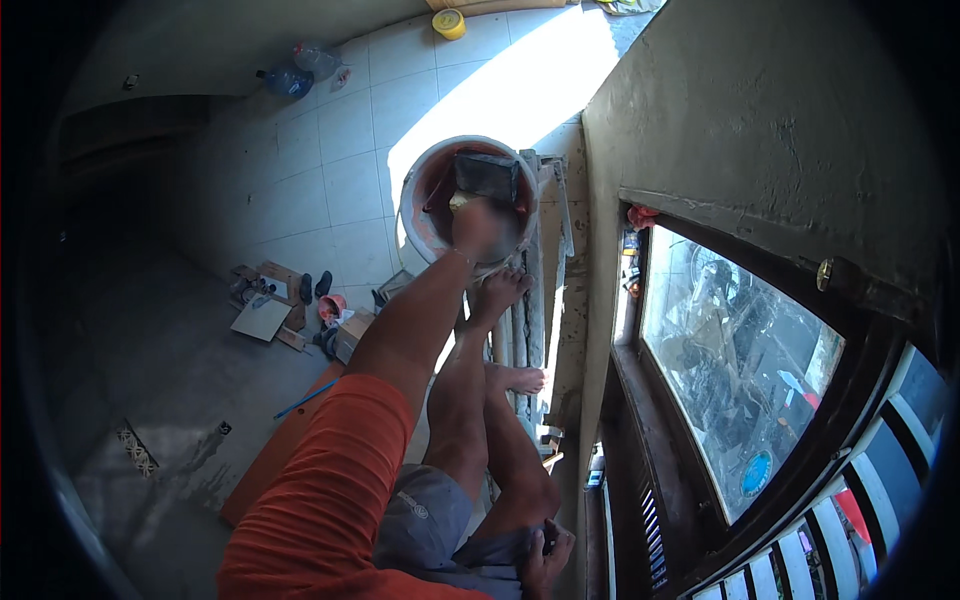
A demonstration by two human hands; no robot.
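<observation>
My left arm, in an orange sleeve, reaches forward into a round tub point(408, 215) with a reddish-brown inside. My left hand point(478, 228) is smeared by motion down in the tub, so its fingers do not show clearly. Just beyond it is a small pale yellow piece point(459, 201), its kind unclear; I cannot tell whether the hand grips it. A dark rectangular block-like thing point(487, 174) leans inside the tub's far side. By my right thigh, my right hand point(548, 562) is closed with curled fingers around something dark that I cannot make out.
My bare feet point(505, 292) rest on wooden poles and planks point(535, 320) beside the wall. A glazed window point(740, 370) stands at right. Below on the floor are wood scraps point(280, 283), dark shoes point(322, 284), large bottles point(290, 82) and a yellow pail point(449, 24).
</observation>
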